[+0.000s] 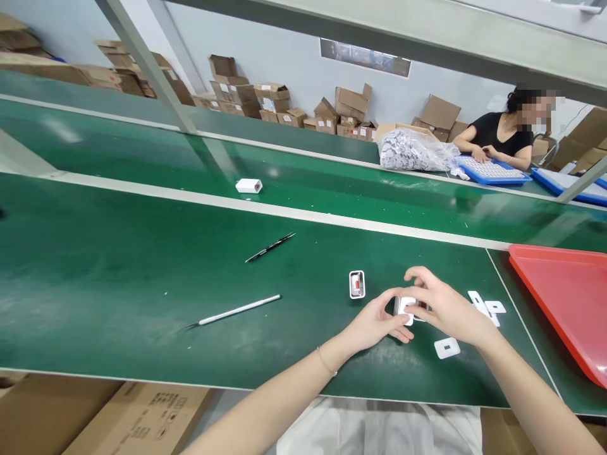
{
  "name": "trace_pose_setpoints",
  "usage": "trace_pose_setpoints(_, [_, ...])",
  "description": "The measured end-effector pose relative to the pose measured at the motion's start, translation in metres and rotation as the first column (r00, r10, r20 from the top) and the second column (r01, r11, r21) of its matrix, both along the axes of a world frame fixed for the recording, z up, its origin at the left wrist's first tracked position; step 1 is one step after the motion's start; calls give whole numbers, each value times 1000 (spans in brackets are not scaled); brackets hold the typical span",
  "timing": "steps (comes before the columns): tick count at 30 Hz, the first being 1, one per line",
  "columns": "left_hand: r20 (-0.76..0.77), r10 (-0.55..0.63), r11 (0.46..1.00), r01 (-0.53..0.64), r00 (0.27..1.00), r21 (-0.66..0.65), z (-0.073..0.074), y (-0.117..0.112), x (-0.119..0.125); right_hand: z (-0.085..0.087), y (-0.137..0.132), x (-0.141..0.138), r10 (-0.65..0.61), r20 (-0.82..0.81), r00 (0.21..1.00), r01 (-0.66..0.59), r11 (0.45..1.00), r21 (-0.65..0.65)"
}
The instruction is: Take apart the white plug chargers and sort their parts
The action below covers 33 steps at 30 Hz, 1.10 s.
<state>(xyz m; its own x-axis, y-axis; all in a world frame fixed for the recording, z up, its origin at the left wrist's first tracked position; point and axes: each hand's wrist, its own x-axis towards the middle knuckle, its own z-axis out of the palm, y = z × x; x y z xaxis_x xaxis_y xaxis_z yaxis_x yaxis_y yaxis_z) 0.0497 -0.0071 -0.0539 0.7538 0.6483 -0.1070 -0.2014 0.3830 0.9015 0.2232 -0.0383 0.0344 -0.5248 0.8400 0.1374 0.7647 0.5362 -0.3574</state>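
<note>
My left hand and my right hand meet over the green table, both pinching a small white plastic housing. An open white housing with a red part inside stands just left of my hands. A flat white cover plate lies below my right wrist. More white cover plates lie to the right of my right hand.
A black pen-like tool and a white-handled tool lie to the left. A red tray sits at the right. A white block rests on the conveyor. A person works at blue trays beside a plastic bag.
</note>
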Motion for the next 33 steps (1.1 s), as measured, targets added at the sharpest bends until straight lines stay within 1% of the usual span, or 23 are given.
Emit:
trace_pose_setpoints(2, [-4,4,1000,-4,1000,-16,0,0,1,5,7,-3,-45,55,997,39,993,111])
trace_pose_setpoints(5, [-16,19,999,-20,1000,-37,0,-1,2,6,23,-18,-114,112,987,91,977,194])
trace_pose_setpoints(7, [-25,28,999,-29,999,-38,0,-2,2,-1,37,-32,-103,227,968,53,975,214])
trace_pose_setpoints(9, [-35,46,998,-47,998,-39,-1,-2,2,-11,47,-45,-65,336,940,-8,977,212])
trace_pose_setpoints(11, [-47,66,997,-68,997,-42,-1,-3,3,-21,53,-52,-43,376,925,-37,979,201])
trace_pose_setpoints(13, [-63,77,996,-80,995,-45,-1,-4,4,-28,54,-54,-47,387,921,-44,974,224])
trace_pose_setpoints(15, [-87,86,995,-90,992,-40,-1,-5,7,-30,52,-54,-60,401,914,-50,965,259])
trace_pose_setpoints(23, [-167,144,989,-145,975,9,3,-4,9,-31,50,-54,-75,394,916,-46,956,289])
trace_pose_setpoints(28, [-172,140,990,-136,975,31,-1,-3,10,-34,52,-58,-85,363,928,-48,939,341])
trace_pose_setpoints(30, [-157,154,988,-147,976,54,-3,-4,10,-30,52,-59,-104,345,933,-34,927,374])
trace_pose_setpoints(32, [-135,163,985,-153,977,80,-3,-6,10,-21,45,-54,-147,314,938,1,907,422])
trace_pose_setpoints(33, [-124,158,985,-147,980,91,-2,-7,9,-15,39,-48,-188,272,944,44,888,459])
